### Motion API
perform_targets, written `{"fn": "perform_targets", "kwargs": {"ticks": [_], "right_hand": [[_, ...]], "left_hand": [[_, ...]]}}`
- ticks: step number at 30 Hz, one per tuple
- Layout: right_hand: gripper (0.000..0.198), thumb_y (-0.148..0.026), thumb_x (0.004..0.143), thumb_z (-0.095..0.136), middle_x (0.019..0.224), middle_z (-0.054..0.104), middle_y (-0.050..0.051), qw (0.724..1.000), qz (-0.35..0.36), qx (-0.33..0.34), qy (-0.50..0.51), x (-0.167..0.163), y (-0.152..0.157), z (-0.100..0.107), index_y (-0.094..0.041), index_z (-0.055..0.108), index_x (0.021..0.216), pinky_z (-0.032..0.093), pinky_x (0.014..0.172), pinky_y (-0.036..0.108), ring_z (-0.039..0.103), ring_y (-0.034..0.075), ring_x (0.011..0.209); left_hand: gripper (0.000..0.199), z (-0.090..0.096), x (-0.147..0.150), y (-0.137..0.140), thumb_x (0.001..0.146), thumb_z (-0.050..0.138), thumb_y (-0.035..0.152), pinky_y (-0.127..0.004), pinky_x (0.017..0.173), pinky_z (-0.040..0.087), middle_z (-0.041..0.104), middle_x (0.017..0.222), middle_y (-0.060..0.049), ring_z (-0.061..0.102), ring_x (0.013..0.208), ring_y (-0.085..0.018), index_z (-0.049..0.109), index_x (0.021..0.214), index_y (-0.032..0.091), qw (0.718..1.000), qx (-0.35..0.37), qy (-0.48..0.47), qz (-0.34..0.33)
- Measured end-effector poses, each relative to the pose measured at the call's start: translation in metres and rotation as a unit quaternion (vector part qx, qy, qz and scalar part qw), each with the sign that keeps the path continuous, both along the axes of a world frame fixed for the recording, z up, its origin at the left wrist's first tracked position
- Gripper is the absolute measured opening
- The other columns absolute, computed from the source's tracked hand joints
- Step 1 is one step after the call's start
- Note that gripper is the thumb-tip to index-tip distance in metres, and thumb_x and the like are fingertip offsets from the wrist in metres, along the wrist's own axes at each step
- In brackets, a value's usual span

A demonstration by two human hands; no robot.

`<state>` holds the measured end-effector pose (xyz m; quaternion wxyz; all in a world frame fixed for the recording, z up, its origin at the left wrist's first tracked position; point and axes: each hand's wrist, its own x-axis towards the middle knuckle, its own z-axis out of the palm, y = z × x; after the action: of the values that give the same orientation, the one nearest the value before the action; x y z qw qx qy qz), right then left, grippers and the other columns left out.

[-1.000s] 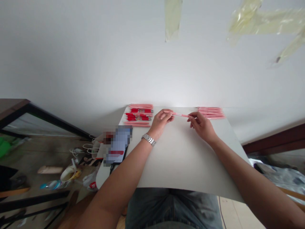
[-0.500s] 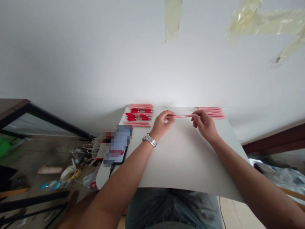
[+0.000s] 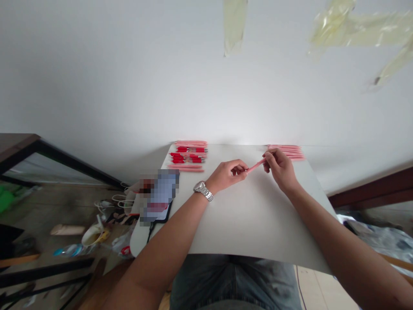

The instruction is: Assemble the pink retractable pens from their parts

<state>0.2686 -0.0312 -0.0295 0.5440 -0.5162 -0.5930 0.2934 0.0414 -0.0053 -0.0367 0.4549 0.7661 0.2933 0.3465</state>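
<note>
"Where's the pink pen (image 3: 256,165)?"
"Over the table (image 3: 245,219), left hand (image 3: 226,175) pinching its near end, right hand (image 3: 280,168) its far end."
"Room?"
"Table runs to the near edge (image 3: 245,255); pink pens (image 3: 293,152) lie just beyond the right hand."
"What's hidden?"
"The held pen's tips."

A white wall (image 3: 155,86) fills the upper view, glowing brightest around the middle, fading to grey out left! Up top, a yellowed tape strip (image 3: 235,26); over right, a shiny, crinkled tape patch (image 3: 332,28). Below, a white table (image 3: 245,228) meets the wall. Dark-framed furniture (image 3: 22,142) stands left, a reddish-brown board (image 3: 374,188) runs low right, and pale floor tiles (image 3: 314,286) peek through beneath!
</note>
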Motion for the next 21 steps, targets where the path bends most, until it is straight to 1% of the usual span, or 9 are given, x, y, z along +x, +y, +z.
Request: {"fn": "perform_targets", "kwargs": {"ticks": [3,7,9,12,15,17,19,21], "right_hand": [[0.032,-0.053,0.098,0.059,0.061,0.055,-0.003,1.0,0.009,-0.011,0.011,0.0,0.0,0.0,-0.023,0.058,0.087,0.04,0.05,0.027,0.051,0.013,0.052],[0.033,-0.053,0.098,0.06,0.061,0.054,-0.003,0.999,0.034,-0.03,0.018,-0.001,-0.002,0.0,-0.023,0.057,0.084,0.037,0.049,0.027,0.05,0.012,0.052],[0.033,-0.053,0.098,0.06,0.061,0.054,-0.003,0.998,0.049,-0.037,0.018,-0.003,-0.003,0.001,-0.023,0.056,0.084,0.037,0.049,0.026,0.05,0.012,0.052],[0.034,-0.054,0.098,0.06,0.06,0.054,-0.004,0.997,0.058,-0.044,0.011,-0.005,-0.004,0.003,-0.023,0.056,0.086,0.037,0.049,0.026,0.049,0.011,0.051],[0.036,-0.057,0.097,0.06,0.059,0.053,-0.004,0.997,0.058,-0.05,0.006,-0.007,-0.005,0.005,-0.022,0.057,0.087,0.037,0.049,0.026,0.048,0.012,0.051],[0.035,-0.057,0.097,0.059,0.06,0.053,-0.004,0.997,0.059,-0.05,0.007,-0.007,-0.006,0.006,-0.022,0.059,0.092,0.039,0.05,0.026,0.049,0.012,0.051],[0.035,-0.057,0.098,0.058,0.063,0.055,-0.004,0.997,0.063,-0.044,0.011,-0.008,-0.006,0.004,-0.023,0.061,0.104,0.042,0.052,0.027,0.051,0.012,0.053],[0.038,-0.056,0.098,0.059,0.07,0.058,-0.004,0.997,0.068,-0.036,0.022,-0.008,-0.005,0.001,-0.024,0.058,0.117,0.045,0.055,0.028,0.055,0.013,0.055]], "left_hand": [[0.022,0.002,0.001,-0.003,0.088,0.071,0.037,-0.028,0.077,0.054,0.074,0.091,-0.006,0.068,0.082,-0.016,0.073,0.099,0.018,0.999,-0.035,-0.009,-0.016],[0.027,0.007,0.004,-0.008,0.09,0.069,0.041,-0.026,0.063,0.049,0.07,0.085,-0.005,0.06,0.066,-0.011,0.071,0.1,0.017,0.994,-0.089,-0.047,-0.05],[0.027,0.008,0.005,-0.01,0.092,0.067,0.042,-0.025,0.06,0.046,0.067,0.08,-0.003,0.056,0.06,-0.009,0.07,0.1,0.016,0.99,-0.105,-0.063,-0.064],[0.028,0.009,0.006,-0.011,0.092,0.068,0.042,-0.026,0.062,0.046,0.066,0.077,-0.002,0.055,0.058,-0.009,0.07,0.101,0.016,0.988,-0.118,-0.069,-0.074],[0.031,0.008,0.007,-0.011,0.091,0.07,0.044,-0.027,0.066,0.048,0.067,0.079,-0.003,0.057,0.059,-0.009,0.07,0.101,0.015,0.987,-0.122,-0.07,-0.075],[0.031,0.007,0.008,-0.01,0.091,0.069,0.045,-0.027,0.065,0.048,0.067,0.079,-0.003,0.057,0.058,-0.009,0.07,0.101,0.016,0.988,-0.118,-0.072,-0.071],[0.029,0.006,0.009,-0.01,0.093,0.067,0.045,-0.028,0.066,0.048,0.067,0.077,-0.002,0.056,0.057,-0.009,0.07,0.101,0.016,0.99,-0.109,-0.071,-0.063],[0.028,0.005,0.009,-0.009,0.093,0.067,0.044,-0.029,0.07,0.05,0.067,0.076,-0.001,0.058,0.06,-0.01,0.07,0.102,0.017,0.992,-0.097,-0.069,-0.047]]}}
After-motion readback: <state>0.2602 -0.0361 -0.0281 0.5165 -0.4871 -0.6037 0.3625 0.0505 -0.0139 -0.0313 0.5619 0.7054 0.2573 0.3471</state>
